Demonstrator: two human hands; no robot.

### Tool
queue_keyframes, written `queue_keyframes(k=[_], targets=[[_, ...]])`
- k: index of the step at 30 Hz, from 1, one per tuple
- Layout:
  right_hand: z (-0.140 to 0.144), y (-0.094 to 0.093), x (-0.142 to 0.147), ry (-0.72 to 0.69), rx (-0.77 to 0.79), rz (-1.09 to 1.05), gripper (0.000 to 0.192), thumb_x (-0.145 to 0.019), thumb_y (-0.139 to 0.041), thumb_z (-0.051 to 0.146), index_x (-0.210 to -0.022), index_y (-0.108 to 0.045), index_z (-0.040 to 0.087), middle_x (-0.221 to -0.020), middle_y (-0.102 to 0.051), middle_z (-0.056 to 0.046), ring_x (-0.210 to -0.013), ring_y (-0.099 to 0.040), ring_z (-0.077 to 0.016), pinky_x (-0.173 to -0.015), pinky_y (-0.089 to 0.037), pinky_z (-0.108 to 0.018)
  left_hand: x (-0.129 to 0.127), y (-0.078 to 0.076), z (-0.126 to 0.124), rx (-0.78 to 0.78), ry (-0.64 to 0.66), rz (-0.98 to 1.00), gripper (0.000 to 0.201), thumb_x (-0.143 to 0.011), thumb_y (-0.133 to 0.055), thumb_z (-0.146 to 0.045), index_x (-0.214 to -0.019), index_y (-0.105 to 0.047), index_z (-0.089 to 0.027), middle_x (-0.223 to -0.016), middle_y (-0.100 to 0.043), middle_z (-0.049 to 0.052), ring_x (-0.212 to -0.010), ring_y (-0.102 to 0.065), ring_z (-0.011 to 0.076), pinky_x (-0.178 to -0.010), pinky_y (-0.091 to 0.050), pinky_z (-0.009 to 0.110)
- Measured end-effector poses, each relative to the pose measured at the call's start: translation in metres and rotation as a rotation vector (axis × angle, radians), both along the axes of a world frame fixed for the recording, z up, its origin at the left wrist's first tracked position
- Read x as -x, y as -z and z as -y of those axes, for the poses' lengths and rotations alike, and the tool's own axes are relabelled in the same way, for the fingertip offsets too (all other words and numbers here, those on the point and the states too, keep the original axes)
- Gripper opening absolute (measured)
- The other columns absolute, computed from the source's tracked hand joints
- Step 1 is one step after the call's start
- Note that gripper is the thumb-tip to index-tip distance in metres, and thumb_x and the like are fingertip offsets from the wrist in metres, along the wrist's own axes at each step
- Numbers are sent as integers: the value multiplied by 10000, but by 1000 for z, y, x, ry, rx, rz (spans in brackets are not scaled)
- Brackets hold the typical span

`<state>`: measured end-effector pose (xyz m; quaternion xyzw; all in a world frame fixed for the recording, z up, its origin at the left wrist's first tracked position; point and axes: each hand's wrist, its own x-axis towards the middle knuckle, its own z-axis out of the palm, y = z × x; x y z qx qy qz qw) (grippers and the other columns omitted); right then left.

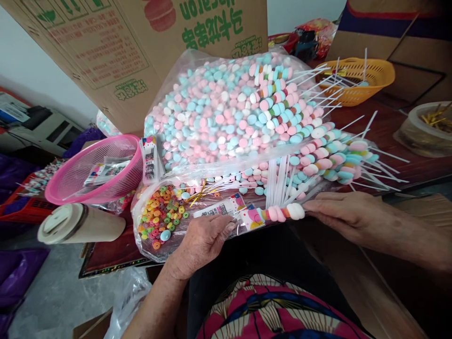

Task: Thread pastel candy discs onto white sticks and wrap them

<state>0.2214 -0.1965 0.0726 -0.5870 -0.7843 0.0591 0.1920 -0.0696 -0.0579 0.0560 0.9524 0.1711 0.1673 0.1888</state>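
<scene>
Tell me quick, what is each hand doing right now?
Left hand: fingers bent, pressing on a small clear bag with a printed label.
Right hand: fingers closed around a candy skewer, its tip at the bag.

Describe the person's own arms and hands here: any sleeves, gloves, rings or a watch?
Both hands are bare: no gloves on the left hand or the right hand, and no rings or watch in view. Both forearms are uncovered as far as the frame shows, so no sleeves appear. Below them is a patterned garment in pink, blue, white and yellow.
</scene>
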Motion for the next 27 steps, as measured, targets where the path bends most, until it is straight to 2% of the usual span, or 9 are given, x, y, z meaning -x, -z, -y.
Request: queue_keyframes(k=[4, 8, 10, 12, 14, 18, 22, 24, 27], targets=[[4, -2, -11, 191, -162, -108, 222, -855, -470, 242, -877, -684, 186, -806, -699, -50, -697, -639, -149, -633, -489, -239, 3, 7, -2, 44, -35, 122, 242, -904, -429, -193, -1090, -575, -146, -895, -712, 68, -806, -670, 155, -704, -496, 231], [-2, 2, 13, 538, 54, -667, 246, -771, -601, 421, -799, -677, 189, -712, -653, -21, -621, -583, -147, -569, -458, -258, -5, 14, 3, 81, -68, 138, 212, -903, -424, -183, -1038, -587, -161, -803, -690, 40, -721, -639, 142, -669, -482, 239], [-13, 11, 42, 545, 258, -1027, 329, -712, -650, 472, -849, -663, 173, -747, -650, -23, -599, -558, -134, -545, -444, -257, -15, 13, 9, 70, -88, 98, 194, -901, -418, -194, -947, -603, -158, -779, -671, 48, -725, -611, 160, -699, -474, 281], [-25, 21, 72, 453, 415, -1269, 372, -655, -702, 448, -899, -638, 175, -803, -651, -19, -611, -548, -123, -553, -443, -252, -23, 11, 15, 118, -103, 69, 208, -906, -399, -204, -903, -602, -157, -834, -662, 67, -789, -593, 174, -750, -465, 310], [-37, 31, 95, 360, 410, -1365, 309, -648, -702, 410, -830, -624, 173, -784, -632, -6, -645, -538, -122, -592, -445, -254, -28, 10, 21, 236, -135, 73, 237, -919, -369, -219, -891, -597, -158, -870, -649, 71, -815, -581, 167, -755, -462, 295], [-52, 41, 111, 404, 257, -1304, 221, -682, -656, 378, -693, -595, 166, -650, -554, 22, -614, -478, -110, -589, -416, -247, -31, 16, 29, 467, -213, 136, 211, -914, -413, -272, -944, -593, -167, -819, -645, 28, -745, -575, 135, -701, -457, 247], [-53, 35, 94, 511, 215, -1159, 313, -742, -602, 442, -599, -509, 179, -523, -452, 56, -499, -392, -81, -479, -347, -213, -25, 28, 30, 523, -238, 214, 193, -898, -454, -275, -906, -613, -167, -694, -619, -8, -625, -541, 108, -629, -441, 220], [-46, 28, 76, 502, 148, -967, 341, -771, -584, 422, -560, -456, 188, -502, -425, 60, -474, -378, -76, -446, -325, -204, -19, 32, 26, 546, -266, 280, 227, -910, -433, -273, -871, -628, -166, -687, -622, -3, -645, -555, 112, -647, -449, 224], [-29, 17, 46, 337, -9, -570, 190, -827, -546, 289, -667, -549, 187, -594, -535, 28, -542, -485, -97, -496, -390, -208, -5, 34, 16, 526, -242, 384, 214, -904, -454, -277, -923, -643, -177, -805, -661, 19, -753, -589, 133, -717, -465, 247]])
